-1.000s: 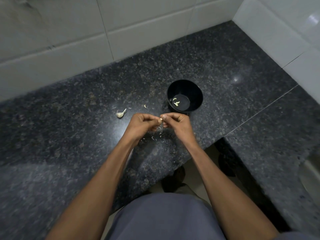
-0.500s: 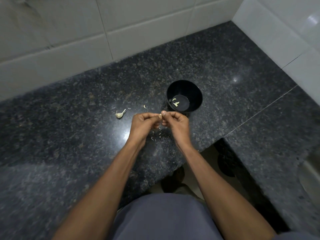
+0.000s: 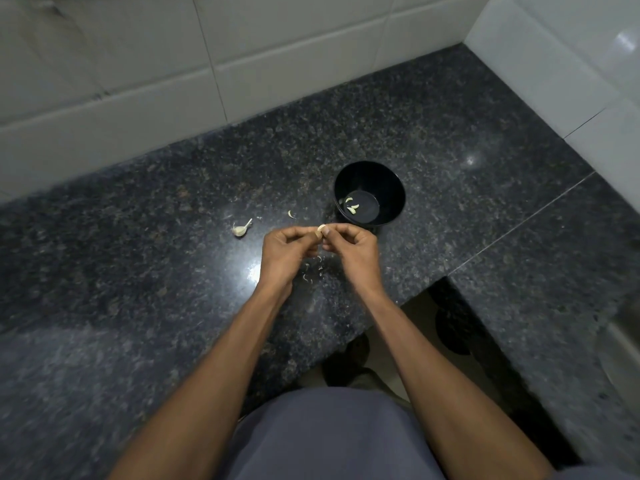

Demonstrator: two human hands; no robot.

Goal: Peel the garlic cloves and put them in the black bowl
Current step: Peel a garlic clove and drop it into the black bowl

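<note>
Head view: both hands meet over the bench (image 3: 138, 271), just at 7 o'clock of the black bowl (image 3: 394, 181). Left hand (image 3: 287, 252) and right hand (image 3: 353, 247) each pinch the same garlic clove (image 3: 320, 230) w/ fingertips, so each grip is narrow and holding the clove. It sits between the thumbs, above the bench, not yet in the bowl. Whether skin is partly off: too small to tell.

Done so far: a few peeled cloves (image 3: 351, 206) lie at the bowl's bottom, toward its 9 o'clock side, approx. 3 pcs. Skin scraps (image 3: 311, 271) are scattered on the bench under the hands, at 6 o'clock of the clove.

Left to do: the clove in hand needs finishing, then a short drop to 1 o'clock into the bowl. A garlic piece with stem (image 3: 240, 229) lies on the bench at 9 o'clock of the hands, apart from them; looks unpeeled. A small bit (image 3: 291, 214) lies between it and the bowl, maybe skin, can't tell.

Judgement: past the start, prob. around the middle or later.
</note>
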